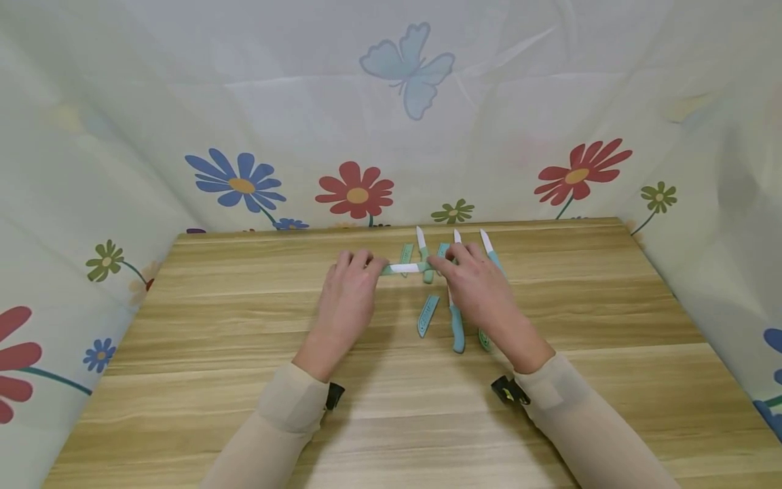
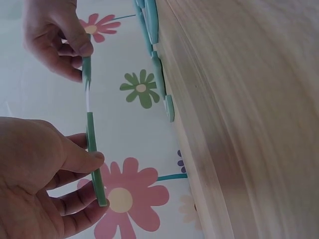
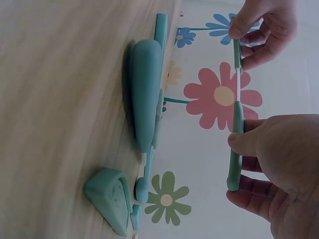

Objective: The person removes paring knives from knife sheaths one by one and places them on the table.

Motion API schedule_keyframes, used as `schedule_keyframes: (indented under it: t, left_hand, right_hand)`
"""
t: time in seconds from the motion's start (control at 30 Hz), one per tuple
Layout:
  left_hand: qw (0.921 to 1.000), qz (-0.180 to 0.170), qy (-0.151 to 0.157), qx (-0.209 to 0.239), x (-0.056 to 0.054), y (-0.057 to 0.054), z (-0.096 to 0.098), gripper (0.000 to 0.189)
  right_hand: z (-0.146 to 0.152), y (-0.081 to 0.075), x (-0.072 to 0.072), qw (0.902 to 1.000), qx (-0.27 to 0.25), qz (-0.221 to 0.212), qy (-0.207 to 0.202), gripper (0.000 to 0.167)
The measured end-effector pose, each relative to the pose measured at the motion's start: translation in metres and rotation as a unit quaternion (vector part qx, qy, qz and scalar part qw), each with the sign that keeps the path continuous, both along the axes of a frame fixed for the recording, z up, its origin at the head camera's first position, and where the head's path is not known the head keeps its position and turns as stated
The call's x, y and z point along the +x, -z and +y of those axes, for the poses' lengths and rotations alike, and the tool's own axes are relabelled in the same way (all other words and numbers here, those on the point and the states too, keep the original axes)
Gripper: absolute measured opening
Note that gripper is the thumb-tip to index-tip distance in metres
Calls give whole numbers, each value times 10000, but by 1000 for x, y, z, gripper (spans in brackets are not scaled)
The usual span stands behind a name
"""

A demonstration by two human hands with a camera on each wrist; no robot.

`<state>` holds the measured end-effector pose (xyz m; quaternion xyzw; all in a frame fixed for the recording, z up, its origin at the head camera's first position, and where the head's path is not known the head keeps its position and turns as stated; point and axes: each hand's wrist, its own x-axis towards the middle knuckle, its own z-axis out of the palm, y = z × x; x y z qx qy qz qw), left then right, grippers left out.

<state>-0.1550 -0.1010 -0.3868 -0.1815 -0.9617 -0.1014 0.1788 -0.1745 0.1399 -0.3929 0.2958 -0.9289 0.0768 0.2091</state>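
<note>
My left hand [image 1: 348,292] pinches a green blade sheath [image 2: 101,191] between thumb and fingers. The right hand [image 1: 479,282] grips the green handle [image 3: 234,172] of a small paring knife. Its white blade [image 1: 404,268] spans the gap between the hands, with the tip end at the sheath's mouth; how deep it sits inside I cannot tell. Both are held level above the table. Under and around the right hand lie a green-handled knife [image 1: 427,273], a blue-handled knife [image 1: 457,329] and another blue-handled knife [image 1: 487,243], partly covered by that hand.
A blue-green sheath [image 1: 428,316] lies nearest the middle of the wooden table [image 1: 214,353]. Farther back are a green sheath [image 1: 406,255] and a blue sheath [image 1: 442,249]. Another green sheath [image 1: 484,339] is half hidden by the right wrist. A flowered curtain [image 1: 293,102] hangs behind.
</note>
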Motion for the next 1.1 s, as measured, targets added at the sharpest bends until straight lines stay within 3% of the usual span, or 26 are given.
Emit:
schedule_keyframes:
  t: [0.53, 1.1]
  left_hand:
    - [9999, 31, -75, 99, 0, 0, -1, 29]
    - [9991, -239, -361, 41, -3, 1, -5, 32]
  right_hand:
    - [3, -1, -2, 9999, -60, -92, 54, 39]
    - [6, -1, -2, 9993, -133, -197, 275, 41]
